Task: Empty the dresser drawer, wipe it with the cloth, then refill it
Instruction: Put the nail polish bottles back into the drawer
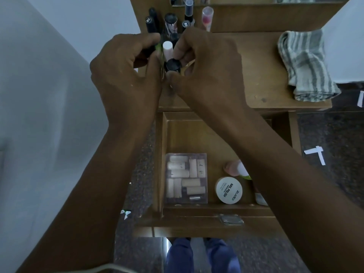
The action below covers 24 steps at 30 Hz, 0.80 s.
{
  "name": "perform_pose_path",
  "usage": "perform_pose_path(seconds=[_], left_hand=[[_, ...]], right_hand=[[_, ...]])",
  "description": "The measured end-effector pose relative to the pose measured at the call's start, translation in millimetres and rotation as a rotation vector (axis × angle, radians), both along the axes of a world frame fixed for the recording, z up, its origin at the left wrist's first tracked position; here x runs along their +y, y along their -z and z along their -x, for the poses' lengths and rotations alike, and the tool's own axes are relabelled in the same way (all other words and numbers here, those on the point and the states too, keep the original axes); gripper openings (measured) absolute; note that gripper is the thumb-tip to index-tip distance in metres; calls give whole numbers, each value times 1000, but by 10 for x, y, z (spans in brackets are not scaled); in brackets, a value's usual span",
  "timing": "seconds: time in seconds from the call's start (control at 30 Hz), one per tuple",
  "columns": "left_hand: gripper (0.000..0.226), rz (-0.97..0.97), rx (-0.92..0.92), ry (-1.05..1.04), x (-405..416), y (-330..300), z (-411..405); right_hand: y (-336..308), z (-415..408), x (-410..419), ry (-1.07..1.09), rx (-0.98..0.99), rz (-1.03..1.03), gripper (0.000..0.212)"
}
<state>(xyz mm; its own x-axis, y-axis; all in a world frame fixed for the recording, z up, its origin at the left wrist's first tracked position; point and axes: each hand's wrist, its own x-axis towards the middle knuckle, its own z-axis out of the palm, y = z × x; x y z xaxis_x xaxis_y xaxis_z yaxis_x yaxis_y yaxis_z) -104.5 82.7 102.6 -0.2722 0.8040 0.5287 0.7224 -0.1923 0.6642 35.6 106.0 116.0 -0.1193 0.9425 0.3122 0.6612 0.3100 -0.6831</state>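
Observation:
The wooden drawer is pulled open below the dresser top. Inside it lie a clear box of small tubes, a round white nail polish remover tub and a pale bottle half hidden by my right forearm. Over the dresser top's left part, my left hand and my right hand together hold a bunch of small cosmetics: a pink tube with a white cap, a black-capped bottle and a green-tipped item. The striped cloth lies folded at the right.
Several upright cosmetic tubes and bottles stand at the back left of the dresser top, just beyond my hands. A wall runs along the left. Dark speckled floor with white tape marks lies to the right. A metal handle sits on the drawer front.

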Motion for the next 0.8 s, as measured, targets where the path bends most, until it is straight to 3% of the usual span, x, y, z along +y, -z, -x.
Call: perform_pose_path(seconds=[0.43, 0.8], left_hand=[[21, 37, 87, 129, -893, -43, -37], [29, 272, 58, 207, -1082, 444, -69]], right_hand=[[-124, -315, -562, -133, -36, 202, 21], [516, -303, -755, -166, -229, 321, 20]])
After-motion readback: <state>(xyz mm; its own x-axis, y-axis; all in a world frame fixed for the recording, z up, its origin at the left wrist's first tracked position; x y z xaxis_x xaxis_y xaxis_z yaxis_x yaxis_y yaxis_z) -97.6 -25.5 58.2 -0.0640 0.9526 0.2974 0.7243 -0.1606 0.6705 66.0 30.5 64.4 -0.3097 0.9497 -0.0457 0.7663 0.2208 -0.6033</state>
